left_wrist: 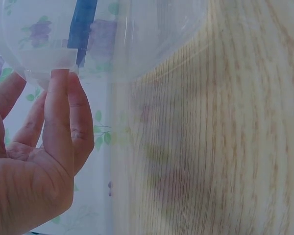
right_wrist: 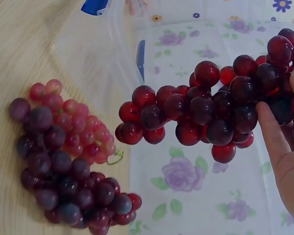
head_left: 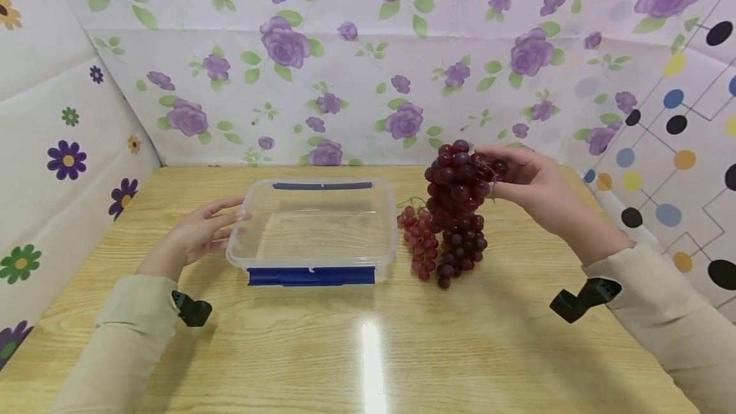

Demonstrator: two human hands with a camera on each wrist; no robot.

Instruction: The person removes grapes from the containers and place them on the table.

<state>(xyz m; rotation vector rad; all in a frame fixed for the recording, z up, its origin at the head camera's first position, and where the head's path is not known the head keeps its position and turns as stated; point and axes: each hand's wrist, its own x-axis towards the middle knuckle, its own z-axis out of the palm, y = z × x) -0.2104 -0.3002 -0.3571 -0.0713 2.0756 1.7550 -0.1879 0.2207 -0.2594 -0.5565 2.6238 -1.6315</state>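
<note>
My right hand [head_left: 535, 187] grips a bunch of dark red grapes [head_left: 457, 181] near its stem end and holds it up over the right half of the table. In the right wrist view this bunch [right_wrist: 201, 107] stretches leftward from the fingers. Below it lie a bunch of dark purple grapes [head_left: 462, 245] and a smaller bunch of pinkish-red grapes [head_left: 420, 238], side by side. To the left stands a clear plastic container [head_left: 322, 260] without a lid, with blue strips on its long sides. My left hand [head_left: 198, 235] touches its left side, fingers extended; its fingertips meet the wall in the left wrist view.
A wood-grain table [head_left: 276, 350] carries everything. Behind it rises a wall covering with purple flowers [head_left: 287, 43]. More patterned sheets stand at the left and right, the right one with coloured dots [head_left: 684, 158].
</note>
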